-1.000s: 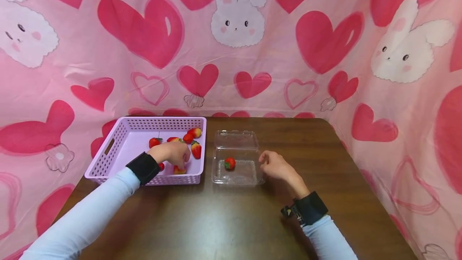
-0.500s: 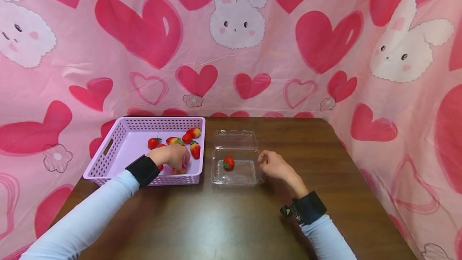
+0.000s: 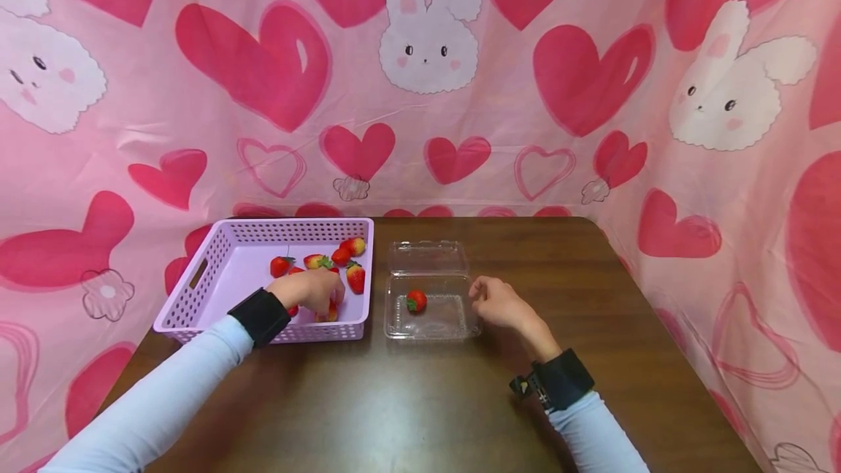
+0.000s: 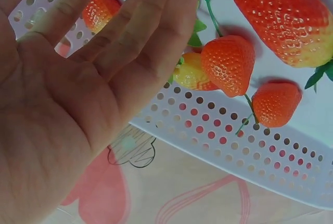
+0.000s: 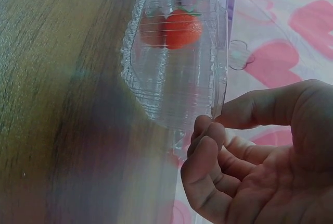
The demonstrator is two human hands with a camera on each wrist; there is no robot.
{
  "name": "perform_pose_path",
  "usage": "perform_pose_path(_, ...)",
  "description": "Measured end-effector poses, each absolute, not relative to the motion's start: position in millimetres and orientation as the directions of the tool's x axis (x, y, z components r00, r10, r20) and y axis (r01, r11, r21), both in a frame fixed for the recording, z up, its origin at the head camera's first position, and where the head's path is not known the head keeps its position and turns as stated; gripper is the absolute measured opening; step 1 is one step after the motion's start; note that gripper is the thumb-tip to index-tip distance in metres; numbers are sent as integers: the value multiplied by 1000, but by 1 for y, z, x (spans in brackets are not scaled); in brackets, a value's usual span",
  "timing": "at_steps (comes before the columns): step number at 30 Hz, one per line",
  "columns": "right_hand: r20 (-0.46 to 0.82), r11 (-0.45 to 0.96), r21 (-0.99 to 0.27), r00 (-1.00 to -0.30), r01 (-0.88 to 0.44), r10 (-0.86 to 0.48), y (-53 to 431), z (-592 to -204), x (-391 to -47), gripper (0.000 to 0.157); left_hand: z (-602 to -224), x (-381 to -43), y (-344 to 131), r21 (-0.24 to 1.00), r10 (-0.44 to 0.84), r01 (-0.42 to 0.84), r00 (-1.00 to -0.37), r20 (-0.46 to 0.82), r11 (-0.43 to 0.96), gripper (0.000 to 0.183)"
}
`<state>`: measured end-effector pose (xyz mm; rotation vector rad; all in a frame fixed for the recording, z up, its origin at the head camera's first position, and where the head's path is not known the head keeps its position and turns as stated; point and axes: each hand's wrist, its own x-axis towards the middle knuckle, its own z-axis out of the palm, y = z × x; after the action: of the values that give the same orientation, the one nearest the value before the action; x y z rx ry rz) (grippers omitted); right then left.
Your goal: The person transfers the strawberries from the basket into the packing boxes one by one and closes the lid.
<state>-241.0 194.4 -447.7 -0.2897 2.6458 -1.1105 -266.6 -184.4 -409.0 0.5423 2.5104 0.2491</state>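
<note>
Inside the lilac plastic basket (image 3: 226, 258), my left hand (image 3: 309, 289) reaches down near the front right corner, its fingertips pinching a red-and-yellow strawberry (image 3: 326, 312) that they partly hide. In the left wrist view, red shows between the fingers of the left hand (image 4: 78, 94) at the top edge, and the fingertips are cut off. My right hand (image 3: 502, 303) holds the right rim of a clear hinged plastic box (image 3: 434, 331) between thumb and bent fingers. One strawberry (image 3: 416, 301) lies in that box, also visible through its wall beyond the right hand (image 5: 255, 156).
Several more strawberries (image 3: 355, 278) lie in the basket's right half. The box's lid (image 3: 427, 258) is folded back, away from me. Both containers stand on a dark wooden table (image 3: 420, 400). A pink heart-and-rabbit cloth (image 3: 460, 115) hangs behind and at the sides.
My left fingers have shifted slightly around the strawberry by the basket's front wall. The right hand keeps its place on the box rim. The head view has tilted a little upward.
</note>
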Motion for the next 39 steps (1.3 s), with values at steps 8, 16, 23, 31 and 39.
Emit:
perform_pose_path(8, -159, 684, -726, -950, -71, -268, 192, -448, -240, 19, -410, -267, -183, 257, 436, 353, -761, -481, 900, 33)
perform_pose_path(16, -176, 684, -727, -950, -50, -257, 191, -451, -240, 20, -413, -265, -183, 256, 434, 351, -753, -495, 901, 34)
perform_pose_path(23, -186, 684, -728, -949, -40, -253, 191, -450, -240, 20, -415, -267, -185, 264, 414, 322, -764, -494, 909, 31)
perform_pose_path(31, -169, 687, -724, -951, -58, -258, 191, -448, -241, 19, -414, -269, -184, 265, 436, 348, -765, -474, 899, 28)
perform_pose_path(39, -176, 691, -721, -951, -51, -254, 192, -448, -242, 20, -412, -269, -182, 252, 408, 323, -768, -493, 912, 30)
